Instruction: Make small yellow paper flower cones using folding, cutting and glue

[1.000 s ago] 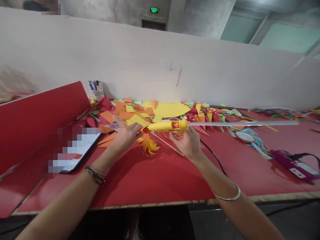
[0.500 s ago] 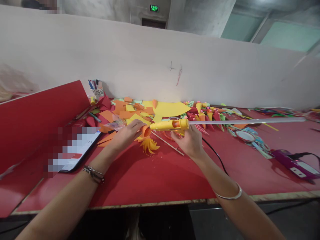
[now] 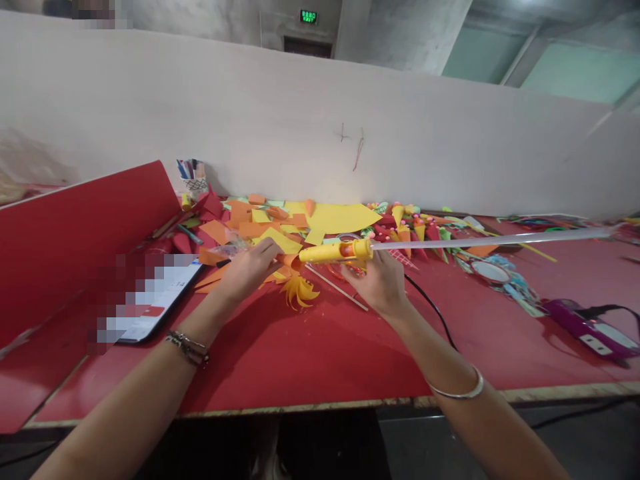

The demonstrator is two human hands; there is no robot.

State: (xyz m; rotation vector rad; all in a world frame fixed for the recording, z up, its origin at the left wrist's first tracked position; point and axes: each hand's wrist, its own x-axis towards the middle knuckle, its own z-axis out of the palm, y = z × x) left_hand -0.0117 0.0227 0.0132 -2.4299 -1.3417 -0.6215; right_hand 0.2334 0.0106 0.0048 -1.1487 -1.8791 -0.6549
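Observation:
A yellow hot glue gun (image 3: pixel 325 252) is gripped in my right hand (image 3: pixel 383 283), its nozzle end pointing left. From its back a long clear glue stick (image 3: pixel 490 239) runs out to the right. My left hand (image 3: pixel 253 267) is closed on a small orange paper cone (image 3: pixel 290 263), whose wide mouth faces the gun. The gun's front end reaches the cone's rim; whether the tip touches the paper I cannot tell. Just below the cone, a curled yellow-orange paper fringe (image 3: pixel 299 292) lies on the red tabletop (image 3: pixel 280 360). A thin wooden stick (image 3: pixel 340 288) rests beside it.
Orange and yellow paper scraps (image 3: pixel 250 230) cover the back of the table, with small paper cones (image 3: pixel 405 233) right of them. A phone (image 3: pixel 155 300) lies at left before a red board (image 3: pixel 90 247). A purple power strip (image 3: pixel 593 330) sits at right, and a black cord (image 3: pixel 435 310) trails nearby.
The glue gun has shifted slightly left and its back end has dipped, while the glue stick's far end has risen. The cone has turned a little in my left hand.

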